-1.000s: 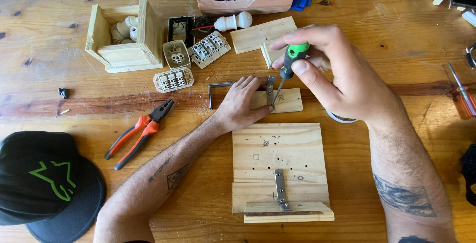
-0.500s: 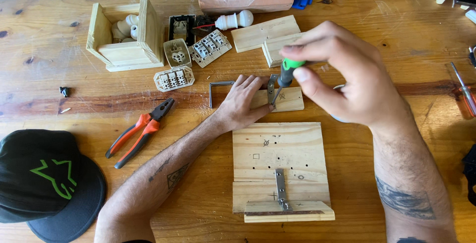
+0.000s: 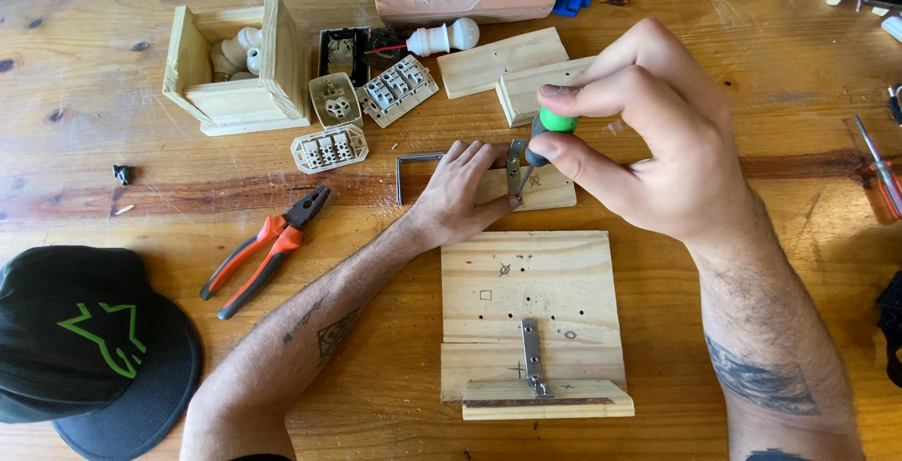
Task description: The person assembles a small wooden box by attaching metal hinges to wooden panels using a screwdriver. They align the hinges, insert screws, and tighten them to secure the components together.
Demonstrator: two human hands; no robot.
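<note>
- The right hand pinches the green-and-black handle of a small screwdriver between thumb and fingertips, its tip angled down at a bent metal bracket, apparently to drive a screw there.
- The left hand lies flat with fingers spread on a small pale wooden block, pressing it to the desk, which would steady it under the tool.
- Just below lies a square pine board with drilled holes and a metal strip screwed to it.
- To the left rest orange-handled pliers; further out sit a black cap with a green emblem, white plastic switch parts and an open wooden box.
- Nothing crowds the hands; a bent steel rod lies beside the left fingers.
</note>
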